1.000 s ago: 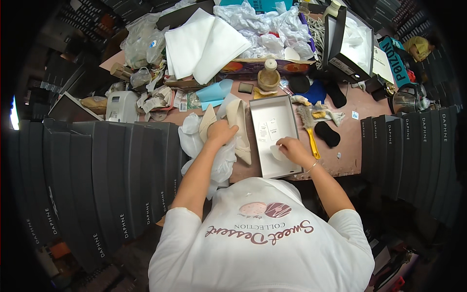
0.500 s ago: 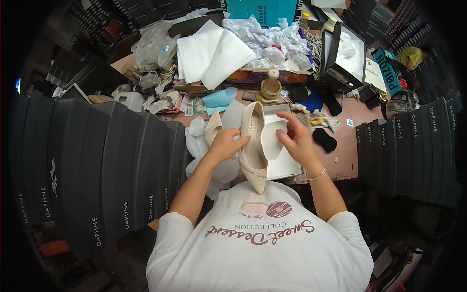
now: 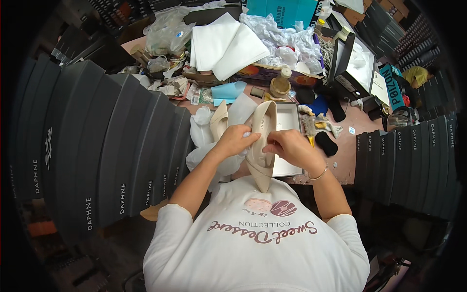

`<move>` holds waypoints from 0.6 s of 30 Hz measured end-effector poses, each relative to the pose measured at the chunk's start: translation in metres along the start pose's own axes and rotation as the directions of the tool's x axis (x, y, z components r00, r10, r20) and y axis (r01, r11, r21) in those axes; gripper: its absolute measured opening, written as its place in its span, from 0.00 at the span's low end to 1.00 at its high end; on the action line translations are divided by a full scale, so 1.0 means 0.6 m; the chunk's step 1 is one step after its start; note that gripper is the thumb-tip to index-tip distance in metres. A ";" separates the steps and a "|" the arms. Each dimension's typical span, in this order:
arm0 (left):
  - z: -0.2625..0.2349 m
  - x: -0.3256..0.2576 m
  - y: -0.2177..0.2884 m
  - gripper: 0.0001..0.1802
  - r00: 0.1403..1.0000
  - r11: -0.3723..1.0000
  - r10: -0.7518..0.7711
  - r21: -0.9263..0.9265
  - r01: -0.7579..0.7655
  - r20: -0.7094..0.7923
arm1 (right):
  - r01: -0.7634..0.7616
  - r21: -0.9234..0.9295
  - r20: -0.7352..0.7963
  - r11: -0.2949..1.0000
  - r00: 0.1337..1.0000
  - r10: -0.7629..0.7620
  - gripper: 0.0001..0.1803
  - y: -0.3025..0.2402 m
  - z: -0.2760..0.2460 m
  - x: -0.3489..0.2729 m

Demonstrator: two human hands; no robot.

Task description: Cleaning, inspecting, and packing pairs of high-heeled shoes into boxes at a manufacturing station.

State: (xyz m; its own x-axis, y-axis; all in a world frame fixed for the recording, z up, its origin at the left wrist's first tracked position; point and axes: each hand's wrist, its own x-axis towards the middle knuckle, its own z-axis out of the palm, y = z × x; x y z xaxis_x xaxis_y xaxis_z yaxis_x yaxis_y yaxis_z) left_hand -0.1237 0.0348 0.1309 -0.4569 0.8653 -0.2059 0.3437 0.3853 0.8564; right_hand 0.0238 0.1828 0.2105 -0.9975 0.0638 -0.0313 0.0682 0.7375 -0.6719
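Note:
A cream pointed-toe flat shoe [image 3: 259,163] is tilted in front of me, toe toward my chest. Closed round its left side is my left hand [image 3: 237,140], thumb over the edge. At the shoe's opening on the right, my right hand [image 3: 293,149] has its fingers curled and pressed together. What they hold, if anything, is hidden. The matching cream shoe [image 3: 219,121] lies beyond my left hand, by crumpled white tissue paper [image 3: 201,125]. Partly behind the held shoe and my right hand is a white-lined open shoebox part [image 3: 288,167].
Tall stacks of dark shoeboxes stand at the left [image 3: 114,141] and right [image 3: 406,158]. A bottle [image 3: 280,83], black pads [image 3: 326,143] and rags [image 3: 328,127] lie past the box. White sheets [image 3: 228,47] and a carton of crumpled paper [image 3: 284,41] fill the back.
The pale rounded flat piece at my right fingers no longer shows. My right hand has moved left against the shoe's opening, its fingers now curled. The whole view has shifted slightly.

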 end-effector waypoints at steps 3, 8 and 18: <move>-0.001 0.004 0.004 0.22 0.996 0.991 0.088 0.098 -0.089 0.008 | -0.002 -0.344 0.086 0.939 0.996 0.033 0.11 -0.005 0.008 0.024; -0.010 -0.004 -0.011 0.21 0.997 0.993 0.075 -0.090 -0.076 -0.021 | -0.012 0.340 0.248 0.940 0.966 -0.077 0.22 0.040 0.034 0.019; -0.001 -0.011 -0.006 0.21 0.997 0.998 0.068 -0.015 -0.068 -0.037 | -0.013 -0.172 -0.249 0.985 0.968 -0.031 0.17 0.019 0.050 0.022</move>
State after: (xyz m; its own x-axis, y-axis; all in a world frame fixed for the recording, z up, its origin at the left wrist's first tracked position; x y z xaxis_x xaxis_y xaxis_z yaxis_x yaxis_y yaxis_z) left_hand -0.1223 0.0277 0.1294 -0.4629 0.8769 -0.1297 0.3616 0.3204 0.8755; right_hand 0.0106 0.1715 0.1803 -0.9628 0.2064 0.1746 0.0836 0.8415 -0.5338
